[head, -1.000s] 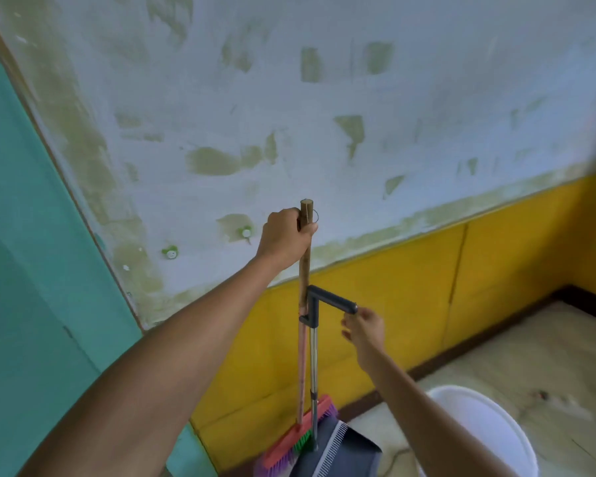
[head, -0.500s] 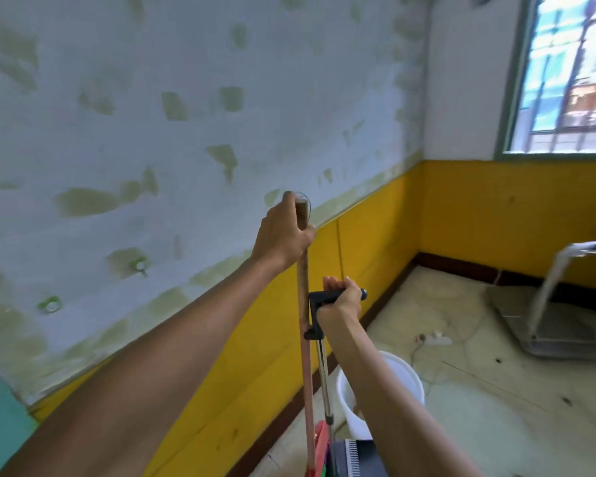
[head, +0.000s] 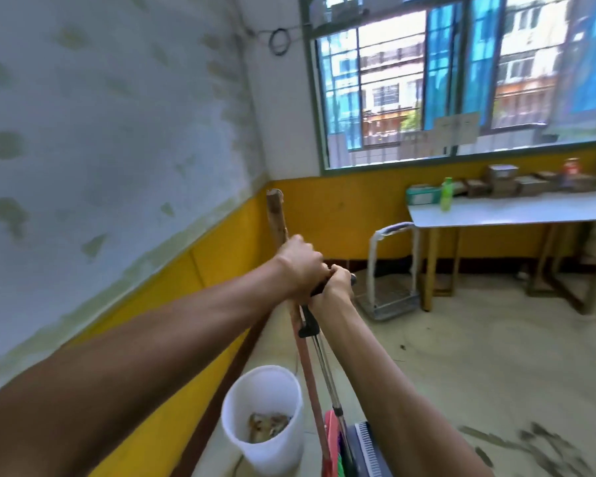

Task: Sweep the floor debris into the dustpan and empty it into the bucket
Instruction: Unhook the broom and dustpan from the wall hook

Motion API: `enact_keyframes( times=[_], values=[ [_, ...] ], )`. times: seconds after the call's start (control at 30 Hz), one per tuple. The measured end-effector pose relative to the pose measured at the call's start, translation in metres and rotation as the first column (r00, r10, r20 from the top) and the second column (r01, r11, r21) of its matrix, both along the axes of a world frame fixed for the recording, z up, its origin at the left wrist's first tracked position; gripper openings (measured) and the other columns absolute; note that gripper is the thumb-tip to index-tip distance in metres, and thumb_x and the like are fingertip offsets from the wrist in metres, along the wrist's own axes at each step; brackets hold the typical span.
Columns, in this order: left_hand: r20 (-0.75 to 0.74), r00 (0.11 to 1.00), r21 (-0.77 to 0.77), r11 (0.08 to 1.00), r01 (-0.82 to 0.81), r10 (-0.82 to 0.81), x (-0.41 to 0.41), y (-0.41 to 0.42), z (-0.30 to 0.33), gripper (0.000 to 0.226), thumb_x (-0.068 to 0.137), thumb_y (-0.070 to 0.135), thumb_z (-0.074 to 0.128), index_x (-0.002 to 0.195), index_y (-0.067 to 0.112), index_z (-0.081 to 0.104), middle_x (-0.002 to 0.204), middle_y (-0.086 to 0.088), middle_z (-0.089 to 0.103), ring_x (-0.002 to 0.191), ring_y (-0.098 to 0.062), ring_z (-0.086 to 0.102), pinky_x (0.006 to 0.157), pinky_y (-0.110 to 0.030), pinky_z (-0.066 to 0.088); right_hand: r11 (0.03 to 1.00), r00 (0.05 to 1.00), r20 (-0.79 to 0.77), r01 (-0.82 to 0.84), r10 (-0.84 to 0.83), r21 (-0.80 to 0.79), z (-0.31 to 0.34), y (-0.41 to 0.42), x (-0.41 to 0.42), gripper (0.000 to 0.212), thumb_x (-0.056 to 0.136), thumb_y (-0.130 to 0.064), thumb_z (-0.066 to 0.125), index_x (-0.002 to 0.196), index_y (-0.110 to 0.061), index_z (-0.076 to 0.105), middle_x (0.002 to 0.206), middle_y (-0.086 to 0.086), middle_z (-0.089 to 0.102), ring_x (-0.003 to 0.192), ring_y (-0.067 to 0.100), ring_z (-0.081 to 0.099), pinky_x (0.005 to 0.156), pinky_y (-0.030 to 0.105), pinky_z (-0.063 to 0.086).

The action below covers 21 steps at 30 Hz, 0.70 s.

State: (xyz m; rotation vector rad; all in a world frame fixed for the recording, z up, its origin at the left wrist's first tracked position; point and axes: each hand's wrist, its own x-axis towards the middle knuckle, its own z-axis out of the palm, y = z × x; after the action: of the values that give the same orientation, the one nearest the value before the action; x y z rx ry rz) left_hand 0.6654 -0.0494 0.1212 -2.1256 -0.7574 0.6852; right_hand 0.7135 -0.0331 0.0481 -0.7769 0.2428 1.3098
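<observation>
The floor (head: 461, 356) of pale tile fills the right of the head view, and a scatter of dark debris (head: 530, 442) lies across it at the lower right, well apart from the bucket, so the sweeping looks barely begun or only partly done. A table (head: 516, 215) stands under the window at the far wall, carrying boxes and a green bottle. The white bucket (head: 262, 407) sits on the floor just beside the yellow wall base, with some brownish waste already in its bottom, which suggests at least one load has been emptied. Just to its right the dustpan (head: 369, 449) and the red broom head (head: 332, 442) stand close together at the bottom edge. The wooden broom handle (head: 277, 218) rises from there, and the left hand (head: 300, 263) is closed around it below its top. The right hand (head: 338, 284), touching the left, is wrapped round the dark grip of the dustpan's metal pole. Still to do: carry both over to the debris, sweep it in, and tip it into the bucket.
</observation>
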Motion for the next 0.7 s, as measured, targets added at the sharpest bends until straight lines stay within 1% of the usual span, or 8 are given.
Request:
enact_keyframes(
  times=[0.07,0.17,0.27,0.33,0.4,0.5,0.57,0.7],
  values=[
    [-0.111,0.979,0.066,0.984,-0.166,0.172,0.045,0.006,-0.016,0.032,0.093,0.044,0.057,0.118,0.024,0.057,0.095,-0.004,0.059,0.102,-0.025,0.059,0.088,-0.038,0.041,0.998,0.998,0.013,0.062,-0.062,-0.011,-0.002,-0.010,0.042,0.022,0.089,-0.023,0.055,0.089,-0.002,0.060,0.082,0.014,0.066,0.073,0.030,0.064,0.056,0.039,0.050],
    [-0.184,0.958,0.129,0.972,-0.196,0.218,0.102,0.014,-0.029,0.028,0.092,0.036,0.061,0.117,0.025,0.066,0.101,-0.002,0.068,0.099,-0.023,0.064,0.087,-0.036,0.045,0.990,0.988,0.063,0.140,-0.139,-0.007,-0.003,-0.022,0.099,0.026,0.093,-0.023,0.054,0.074,-0.006,0.055,0.066,0.009,0.059,0.061,0.023,0.058,0.064,0.036,0.053],
    [-0.130,0.980,0.106,0.985,-0.139,0.152,0.151,0.000,-0.032,0.022,0.093,0.038,0.058,0.104,0.020,0.064,0.100,-0.002,0.066,0.098,-0.022,0.063,0.088,-0.038,0.049,0.982,0.974,0.131,0.185,-0.187,0.028,-0.021,-0.037,0.151,0.038,0.094,-0.038,0.057,0.072,-0.007,0.056,0.068,0.010,0.064,0.061,0.024,0.063,0.071,0.036,0.058],
    [-0.116,0.991,0.098,0.994,-0.055,0.066,0.178,-0.012,-0.037,0.018,0.094,0.037,0.057,0.099,0.020,0.058,0.095,-0.003,0.063,0.095,-0.022,0.062,0.088,-0.038,0.049,0.962,0.938,0.215,0.272,-0.272,0.031,-0.037,-0.048,0.183,0.041,0.094,-0.039,0.057,0.069,-0.007,0.055,0.063,0.010,0.063,0.054,0.023,0.063,0.061,0.034,0.057],
    [-0.147,0.988,0.098,0.993,0.067,-0.052,0.199,-0.026,-0.047,0.018,0.094,0.031,0.057,0.106,0.021,0.065,0.087,-0.002,0.065,0.085,-0.023,0.065,0.083,-0.038,0.049,0.910,0.877,0.274,0.414,-0.395,-0.013,-0.049,-0.057,0.207,0.043,0.093,-0.039,0.058,0.063,-0.008,0.053,0.056,0.009,0.062,0.047,0.023,0.060,0.057,0.034,0.058],
    [-0.166,0.967,0.058,0.977,0.204,-0.192,0.221,-0.051,-0.075,0.021,0.096,0.029,0.053,0.100,0.015,0.069,0.086,-0.003,0.068,0.079,-0.025,0.066,0.078,-0.037,0.051,0.829,0.801,0.276,0.559,-0.532,-0.025,-0.068,-0.068,0.241,0.046,0.090,-0.033,0.059,0.055,-0.010,0.042,0.044,0.004,0.045,0.034,0.019,0.041,0.040,0.024,0.040],
    [-0.179,0.936,0.033,0.949,0.314,-0.303,0.229,-0.064,-0.093,0.023,0.094,0.031,0.056,0.096,0.012,0.068,0.085,-0.006,0.067,0.076,-0.026,0.064,0.077,-0.036,0.052,0.755,0.741,0.243,0.654,-0.626,-0.046,-0.082,-0.080,0.273,0.043,0.086,-0.027,0.059,0.054,-0.014,0.033,0.043,0.001,0.035,0.032,0.015,0.029,0.038,0.020,0.026],
    [-0.127,0.896,0.047,0.899,0.435,-0.426,0.225,-0.047,-0.113,0.024,0.094,0.033,0.059,0.095,0.011,0.068,0.088,-0.007,0.067,0.084,-0.028,0.066,0.081,-0.039,0.050,0.595,0.615,0.285,0.787,-0.735,-0.163,-0.109,-0.120,0.332,0.034,0.081,-0.011,0.053,0.057,-0.016,0.030,0.045,0.001,0.031,0.029,0.013,0.024,0.039,0.017,0.021]
  ],
)
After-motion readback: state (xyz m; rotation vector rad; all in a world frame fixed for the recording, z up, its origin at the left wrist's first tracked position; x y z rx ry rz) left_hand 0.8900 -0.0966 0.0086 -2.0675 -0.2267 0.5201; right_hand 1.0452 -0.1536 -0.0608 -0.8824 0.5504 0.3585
